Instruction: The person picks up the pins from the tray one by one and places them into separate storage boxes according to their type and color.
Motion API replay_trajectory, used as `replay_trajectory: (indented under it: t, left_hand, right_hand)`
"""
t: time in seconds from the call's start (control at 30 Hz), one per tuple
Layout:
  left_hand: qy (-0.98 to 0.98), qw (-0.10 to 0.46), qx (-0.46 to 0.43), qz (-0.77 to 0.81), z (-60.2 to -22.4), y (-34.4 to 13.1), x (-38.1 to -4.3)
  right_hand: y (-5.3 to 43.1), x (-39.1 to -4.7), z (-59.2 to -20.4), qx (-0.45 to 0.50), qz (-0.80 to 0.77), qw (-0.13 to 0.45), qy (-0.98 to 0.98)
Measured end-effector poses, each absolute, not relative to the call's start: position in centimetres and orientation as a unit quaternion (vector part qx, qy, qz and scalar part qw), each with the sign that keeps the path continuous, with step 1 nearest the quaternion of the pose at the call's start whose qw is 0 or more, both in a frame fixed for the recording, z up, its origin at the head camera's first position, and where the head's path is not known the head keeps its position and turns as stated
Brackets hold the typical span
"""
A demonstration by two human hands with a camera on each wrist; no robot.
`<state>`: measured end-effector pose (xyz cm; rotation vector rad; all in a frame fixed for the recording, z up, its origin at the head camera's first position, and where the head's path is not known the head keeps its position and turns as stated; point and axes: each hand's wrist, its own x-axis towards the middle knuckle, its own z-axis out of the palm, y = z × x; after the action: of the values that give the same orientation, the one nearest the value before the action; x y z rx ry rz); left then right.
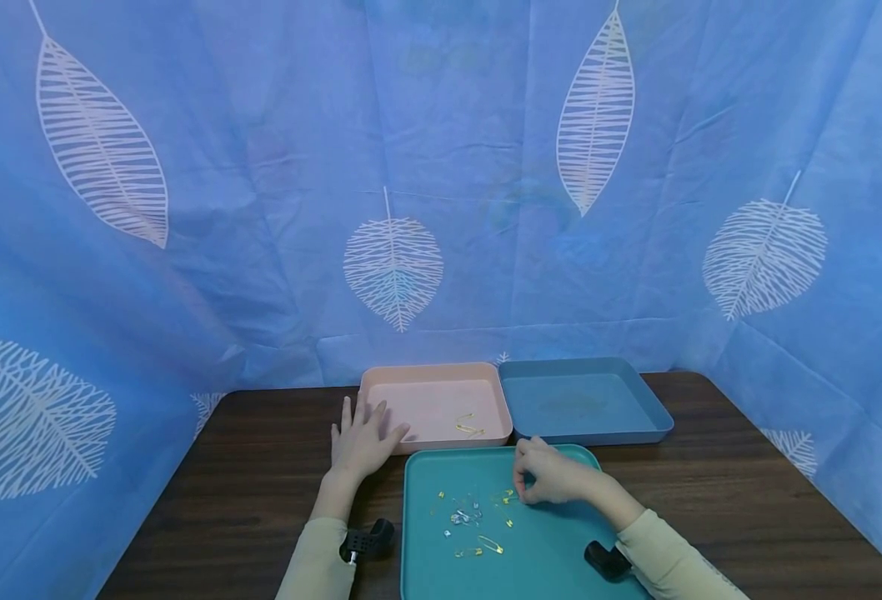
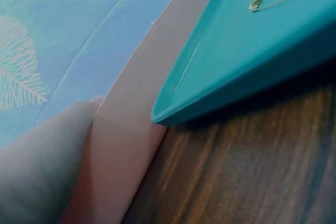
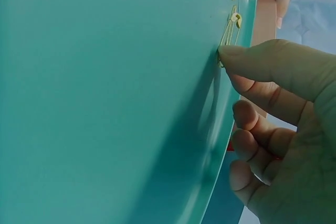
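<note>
Right hand (image 1: 557,473): thumb and forefinger pinched a gold pin (image 3: 228,35) by its uncapped end.
Gold pin: at the green tray (image 1: 553,558), toward its far side; cap pointed left, away from the fingertips, long axis roughly sideways.
Handling: probably light, stiff, slippery; ends likely the best hold.
Left hand (image 1: 362,446): fingers spread, at the pink tray (image 1: 411,404).

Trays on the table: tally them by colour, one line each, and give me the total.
Pink tray: 1
Blue tray: 1
Teal tray: 1
Total: 3 trays
</note>
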<state>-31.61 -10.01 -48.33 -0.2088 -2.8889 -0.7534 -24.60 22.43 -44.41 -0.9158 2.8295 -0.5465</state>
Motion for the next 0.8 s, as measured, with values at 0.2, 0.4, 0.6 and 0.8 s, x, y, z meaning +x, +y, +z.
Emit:
replay_trajectory:
  t: [0.2,0.4,0.6,0.8]
  left_hand:
    - [-0.963,0.076,-0.068,-0.248,-48.44,-10.01,-31.60]
    - [-0.963,0.074,-0.068,-0.248,-48.48,-9.96,-31.56]
    - [-0.964,0.071,-0.068,-0.245,-48.46,-9.96,-31.54]
    - [-0.964,0.074,-0.066,-0.245,-48.40,-9.89,-31.68]
  right_hand:
    - [22.27,-24.23,-44.40,-0.304,-0.157,0.034,0.939]
    - [22.03,-23.89,-44.19,-0.311,-0.143,0.015,0.939]
    - [21.96,-24.01,-44.11,-0.309,-0.140,0.008,0.941]
    - [21.97,-24.37,-43.87,-0.311,-0.146,-0.002,0.939]
